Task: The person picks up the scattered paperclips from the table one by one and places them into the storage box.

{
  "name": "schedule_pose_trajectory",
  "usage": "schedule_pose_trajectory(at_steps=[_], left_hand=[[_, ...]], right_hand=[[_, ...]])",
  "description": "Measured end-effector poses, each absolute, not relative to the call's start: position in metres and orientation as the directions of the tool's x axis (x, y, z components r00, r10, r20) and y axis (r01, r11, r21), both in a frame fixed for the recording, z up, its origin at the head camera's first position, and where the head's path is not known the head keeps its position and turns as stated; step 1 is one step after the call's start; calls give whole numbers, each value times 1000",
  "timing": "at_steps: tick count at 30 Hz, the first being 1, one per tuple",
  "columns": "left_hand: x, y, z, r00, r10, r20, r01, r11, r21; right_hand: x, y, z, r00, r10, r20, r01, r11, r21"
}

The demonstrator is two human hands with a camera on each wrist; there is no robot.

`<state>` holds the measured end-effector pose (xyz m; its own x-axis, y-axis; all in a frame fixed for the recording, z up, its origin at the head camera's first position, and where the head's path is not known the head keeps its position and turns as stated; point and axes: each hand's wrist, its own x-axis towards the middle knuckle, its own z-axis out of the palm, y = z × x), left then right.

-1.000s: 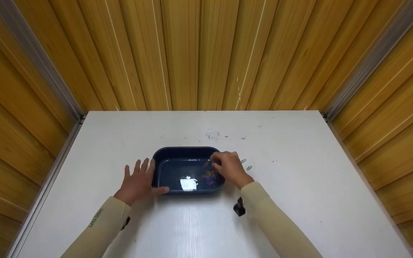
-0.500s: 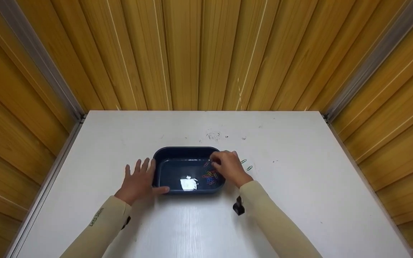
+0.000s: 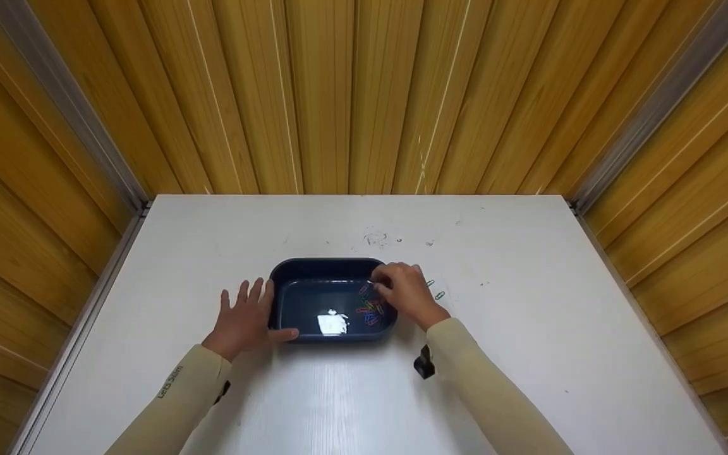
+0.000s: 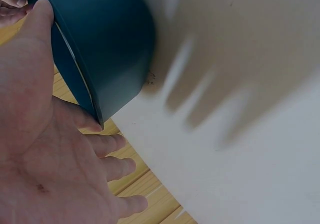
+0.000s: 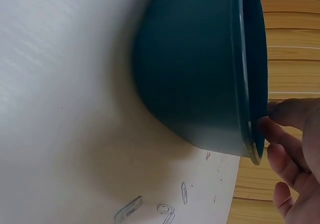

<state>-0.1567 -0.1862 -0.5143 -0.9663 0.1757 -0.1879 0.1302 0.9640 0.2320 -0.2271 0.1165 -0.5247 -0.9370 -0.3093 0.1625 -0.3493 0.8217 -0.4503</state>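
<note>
A dark blue rectangular tray stands on the white table. Several coloured paper clips lie inside at its right end. My left hand rests against the tray's left side, fingers spread and fairly straight, thumb along the front rim. Over the right rim, my right hand has bent fingers, with thumb and forefinger reaching inside. In the right wrist view those fingertips are partly behind the tray wall, so whether they pinch anything is hidden. Beyond that hand lie green paper clips on the table.
Loose paper clips lie beside the tray's right side in the right wrist view. Dark scuff marks dot the white table behind the tray. Yellow wood-look panels enclose the back and both sides.
My right hand has shifted very slightly at the right rim, and a little more of the clips beneath its fingers shows. The left hand and tray stay put.
</note>
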Motion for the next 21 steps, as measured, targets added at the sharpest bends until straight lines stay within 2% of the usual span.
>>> schedule_pose_trajectory(at_steps=[21], left_hand=[[-156, -189, -515, -967, 178, -184, 131, 961, 242]], right_hand=[[-222, 146, -524, -935, -289, 206, -355, 779, -516]])
